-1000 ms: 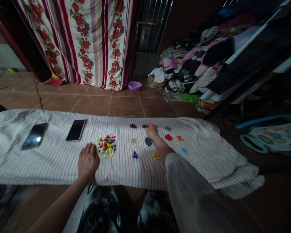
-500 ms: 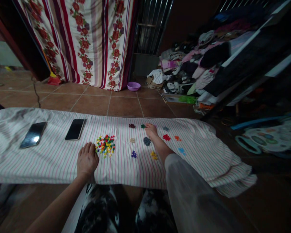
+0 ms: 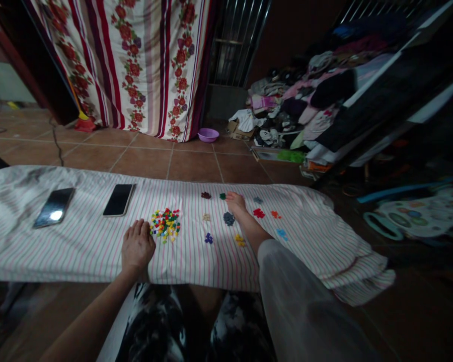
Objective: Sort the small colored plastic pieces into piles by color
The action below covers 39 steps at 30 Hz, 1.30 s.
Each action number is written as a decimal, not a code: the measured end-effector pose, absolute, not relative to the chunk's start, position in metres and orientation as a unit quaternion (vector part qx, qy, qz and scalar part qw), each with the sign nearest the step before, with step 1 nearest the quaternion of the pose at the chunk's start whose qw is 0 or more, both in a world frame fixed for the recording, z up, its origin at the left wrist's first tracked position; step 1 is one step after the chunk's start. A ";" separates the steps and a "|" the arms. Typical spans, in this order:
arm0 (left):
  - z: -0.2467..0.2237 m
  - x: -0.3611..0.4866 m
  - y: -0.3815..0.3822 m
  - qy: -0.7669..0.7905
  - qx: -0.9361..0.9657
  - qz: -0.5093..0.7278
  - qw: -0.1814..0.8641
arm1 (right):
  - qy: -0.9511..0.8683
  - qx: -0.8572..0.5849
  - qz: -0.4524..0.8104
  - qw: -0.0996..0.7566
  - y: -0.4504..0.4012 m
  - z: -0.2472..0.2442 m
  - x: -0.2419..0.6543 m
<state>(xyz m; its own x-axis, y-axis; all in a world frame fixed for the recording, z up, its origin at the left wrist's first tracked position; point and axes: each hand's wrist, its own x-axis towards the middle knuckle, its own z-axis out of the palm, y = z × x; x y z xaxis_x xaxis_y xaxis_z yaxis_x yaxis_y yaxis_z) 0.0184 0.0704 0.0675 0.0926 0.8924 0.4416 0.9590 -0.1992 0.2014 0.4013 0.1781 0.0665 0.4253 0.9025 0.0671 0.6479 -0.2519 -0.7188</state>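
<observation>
My left hand (image 3: pixel 138 246) lies flat, palm down, on the striped cloth, fingers stretched out beside a mixed pile of small coloured pieces (image 3: pixel 165 224). Across the cloth, my right hand (image 3: pixel 235 202) has its fingertips drawn together at a little dark green pile (image 3: pixel 222 196); whether a piece is between them is hidden. Around that hand lie small single-colour piles: maroon (image 3: pixel 206 195), beige (image 3: pixel 206 217), dark grey pieces (image 3: pixel 228 218), purple (image 3: pixel 209 238), yellow (image 3: pixel 239 240), red (image 3: pixel 258 213), orange (image 3: pixel 276 214), light blue (image 3: pixel 282 234) and grey-blue pieces (image 3: pixel 257 200).
Two phones (image 3: pixel 119 200) (image 3: pixel 54 207) lie on the left of the striped cloth (image 3: pixel 79 251). Beyond it, a purple basin (image 3: pixel 208 134) stands on the tiled floor near a floral curtain (image 3: pixel 147 70). Heaped clothes (image 3: pixel 302 95) fill the back right.
The view has shifted very slightly. Both hands stay in nearly the same places, and the piles look unchanged.
</observation>
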 end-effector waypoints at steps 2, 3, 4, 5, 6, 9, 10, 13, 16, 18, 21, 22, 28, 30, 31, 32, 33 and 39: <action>0.068 0.018 0.070 -0.629 -0.736 -0.244 0.055 | -0.493 -0.775 0.189 0.347 0.176 0.070 0.400; 0.068 0.018 0.070 -0.629 -0.736 -0.246 0.048 | -0.490 -0.778 0.189 0.346 0.176 0.072 0.399; 0.068 0.018 0.070 -0.628 -0.736 -0.248 0.042 | -0.488 -0.779 0.186 0.346 0.175 0.075 0.398; 0.068 0.018 0.070 -0.628 -0.737 -0.249 0.039 | -0.487 -0.780 0.184 0.346 0.175 0.078 0.396; 0.068 0.018 0.070 -0.627 -0.737 -0.249 0.038 | -0.489 -0.780 0.181 0.345 0.175 0.082 0.392; 0.069 0.018 0.070 -0.629 -0.737 -0.241 0.049 | -0.520 -0.771 0.166 0.327 0.175 0.093 0.377; 0.069 0.018 0.070 -0.630 -0.738 -0.237 0.054 | -0.538 -0.766 0.158 0.315 0.176 0.096 0.370; 0.069 0.019 0.070 -0.631 -0.738 -0.230 0.068 | -0.593 -0.750 0.126 0.266 0.180 0.102 0.347; 0.068 0.019 0.071 -0.631 -0.738 -0.228 0.073 | -0.625 -0.749 0.101 0.193 0.185 0.104 0.331; 0.067 0.018 0.071 -0.630 -0.739 -0.227 0.076 | -0.637 -0.750 0.096 0.152 0.190 0.104 0.325; 0.066 0.018 0.072 -0.629 -0.739 -0.225 0.083 | -0.646 -0.746 0.096 0.133 0.196 0.102 0.322; 0.066 0.018 0.072 -0.630 -0.739 -0.224 0.084 | -0.647 -0.745 0.096 0.133 0.197 0.102 0.321; 0.065 0.019 0.072 -0.633 -0.738 -0.223 0.074 | -0.657 -0.736 0.097 0.132 0.200 0.099 0.321; 0.065 0.019 0.072 -0.633 -0.737 -0.226 0.075 | -0.668 -0.725 0.095 0.138 0.200 0.099 0.320; 0.064 0.019 0.072 -0.634 -0.735 -0.228 0.075 | -0.675 -0.718 0.095 0.140 0.201 0.099 0.319; 0.065 0.019 0.072 -0.634 -0.735 -0.231 0.074 | -0.680 -0.713 0.096 0.141 0.201 0.099 0.317; 0.065 0.019 0.072 -0.633 -0.734 -0.233 0.074 | -0.685 -0.708 0.098 0.140 0.201 0.100 0.316; 0.068 0.019 0.072 -0.632 -0.739 -0.222 0.071 | -0.686 -0.706 0.111 0.138 0.202 0.103 0.310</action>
